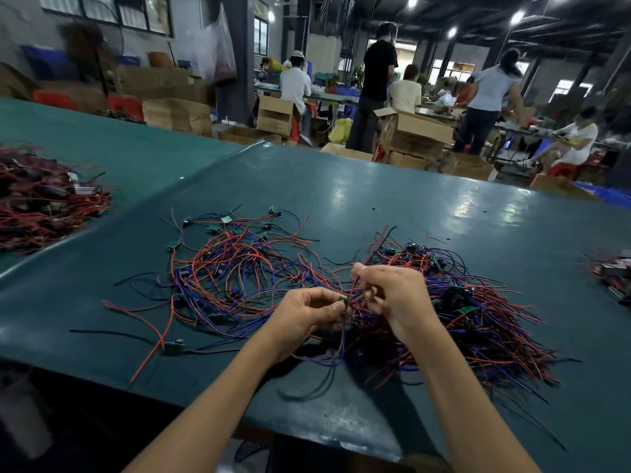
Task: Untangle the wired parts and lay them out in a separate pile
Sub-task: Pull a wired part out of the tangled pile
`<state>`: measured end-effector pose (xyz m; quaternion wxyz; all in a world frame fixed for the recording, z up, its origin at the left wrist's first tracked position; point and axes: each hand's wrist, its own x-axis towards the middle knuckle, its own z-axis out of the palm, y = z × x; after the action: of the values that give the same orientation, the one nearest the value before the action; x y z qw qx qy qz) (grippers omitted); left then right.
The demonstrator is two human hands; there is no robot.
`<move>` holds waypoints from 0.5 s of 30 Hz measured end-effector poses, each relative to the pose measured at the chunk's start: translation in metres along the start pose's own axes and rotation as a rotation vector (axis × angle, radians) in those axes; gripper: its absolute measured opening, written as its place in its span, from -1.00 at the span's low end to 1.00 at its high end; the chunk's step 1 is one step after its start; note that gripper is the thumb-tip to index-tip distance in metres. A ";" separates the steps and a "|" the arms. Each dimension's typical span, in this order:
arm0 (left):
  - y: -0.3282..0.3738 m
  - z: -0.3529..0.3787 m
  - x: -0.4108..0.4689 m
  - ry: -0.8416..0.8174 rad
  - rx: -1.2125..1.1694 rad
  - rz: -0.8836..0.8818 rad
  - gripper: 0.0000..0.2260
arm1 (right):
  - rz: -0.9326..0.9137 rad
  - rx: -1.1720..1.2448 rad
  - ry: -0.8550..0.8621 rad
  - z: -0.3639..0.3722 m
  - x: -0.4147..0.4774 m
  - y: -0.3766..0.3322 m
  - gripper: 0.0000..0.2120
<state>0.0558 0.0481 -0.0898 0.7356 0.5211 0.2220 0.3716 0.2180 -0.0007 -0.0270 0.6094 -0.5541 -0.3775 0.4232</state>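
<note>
Far L: red wire heap (pixel 41 199) is sitting on the neighbouring table section, well apart from the work area. Green table (pixel 341 199) is carrying the rest. Centre-L: spread pile (pixel 232 264) of wired parts is lying loose, with red, blue + black leads fanning out and small green boards dotting its far edge. One lone part (pixel 173 348) is lying near the front edge, apart from the pile, its red lead trailing toward the viewer. Centre: left hand (pixel 307 315) is hovering between the two piles, fingers curling in, thumb + fingertips pinching the small green board of a wired part (pixel 342 299); blue/black leads are hanging below the hand down to the table. Just R of it: right hand (pixel 392 295), fingers also curling, thumb + index pinching a red wire (pixel 353 285) that is running down toward that board. R: tangled pile (pixel 478 319) is lying dense, much thicker than the spread one, with red/blue leads bristling out R and toward the front edge and a few green boards poking through. Far R edge: more wired bits (pixel 614 271), too blurry to tell what. Bkgd: workers (pixel 375 80) are standing and sitting among cardboard boxes (pixel 416 131).
</note>
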 end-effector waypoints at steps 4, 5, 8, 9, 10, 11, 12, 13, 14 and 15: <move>-0.002 -0.002 -0.002 -0.034 0.075 0.043 -0.94 | 0.015 -0.090 0.116 -0.002 0.013 -0.021 -0.83; -0.003 -0.001 -0.003 -0.044 0.094 0.056 -0.93 | 0.040 -0.067 0.145 -0.005 0.018 -0.028 -0.83; -0.002 0.001 -0.003 -0.041 0.129 0.077 -0.86 | 0.170 0.004 0.084 -0.012 0.025 -0.043 -0.88; -0.001 0.001 -0.003 -0.042 0.137 0.080 -0.87 | 0.209 0.042 0.042 -0.014 0.026 -0.046 -0.88; -0.001 0.001 -0.003 -0.043 0.149 0.084 -0.90 | 0.242 0.088 0.005 -0.016 0.027 -0.048 -0.86; -0.001 0.001 -0.003 -0.046 0.164 0.087 -0.90 | 0.271 0.137 -0.022 -0.017 0.028 -0.050 -0.85; -0.001 0.001 -0.003 -0.048 0.174 0.086 -0.90 | 0.294 0.182 -0.042 -0.019 0.029 -0.053 -0.84; -0.001 0.001 -0.003 -0.047 0.178 0.085 -0.90 | 0.313 0.218 -0.056 -0.020 0.029 -0.055 -0.84; -0.001 0.001 -0.004 -0.043 0.179 0.085 -0.90 | 0.328 0.244 -0.065 -0.020 0.030 -0.057 -0.84; 0.000 0.002 -0.004 -0.036 0.176 0.084 -0.90 | 0.341 0.262 -0.068 -0.020 0.031 -0.058 -0.83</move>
<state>0.0546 0.0441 -0.0897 0.6746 0.5992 0.2186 0.3716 0.2535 0.0190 0.0284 0.5828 -0.5113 -0.2402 0.5841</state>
